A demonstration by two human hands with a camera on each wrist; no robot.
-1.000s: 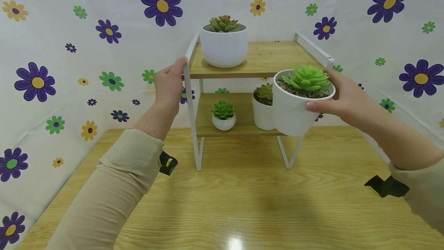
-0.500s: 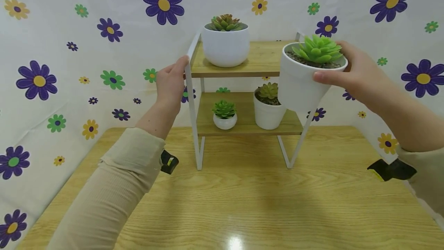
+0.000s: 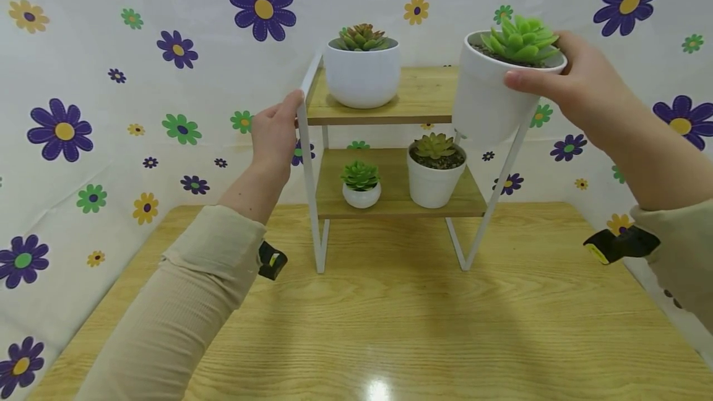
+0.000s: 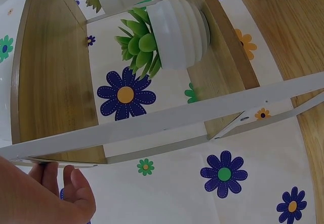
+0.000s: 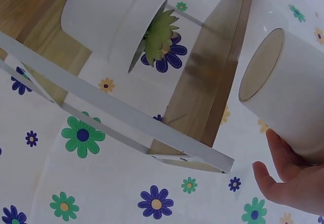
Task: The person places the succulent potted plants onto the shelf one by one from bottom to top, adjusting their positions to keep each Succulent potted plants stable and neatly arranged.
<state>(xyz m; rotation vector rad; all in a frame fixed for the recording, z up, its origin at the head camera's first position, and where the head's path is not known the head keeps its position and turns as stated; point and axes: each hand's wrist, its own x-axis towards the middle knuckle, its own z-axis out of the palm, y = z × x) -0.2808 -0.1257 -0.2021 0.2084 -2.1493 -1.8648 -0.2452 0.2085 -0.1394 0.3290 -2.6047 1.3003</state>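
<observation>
In the head view my right hand (image 3: 585, 85) grips a white pot with a bright green succulent (image 3: 498, 94) by its rim, thumb in front. The pot hangs in the air, slightly tilted, before the right end of the upper shelf; its bare base (image 5: 260, 64) shows in the right wrist view, apart from the board. My left hand (image 3: 273, 138) holds the white metal frame (image 3: 307, 172) of the two-tier plant shelf at its upper left corner. On the upper board (image 3: 426, 88) stands a rounded white pot (image 3: 362, 76) with a reddish-green succulent.
The lower board (image 3: 384, 203) bears a small round white pot (image 3: 361, 195) on the left and a tapered white pot (image 3: 431, 184) on the right, both with succulents. The shelf stands on a wood-grain table (image 3: 390, 314). Behind hangs a flower-print cloth (image 3: 211, 79).
My right hand has raised its pot from in front of the lower board to the upper board's height, slightly rightward. The tapered pot behind has come into full view. My left hand stays put.
</observation>
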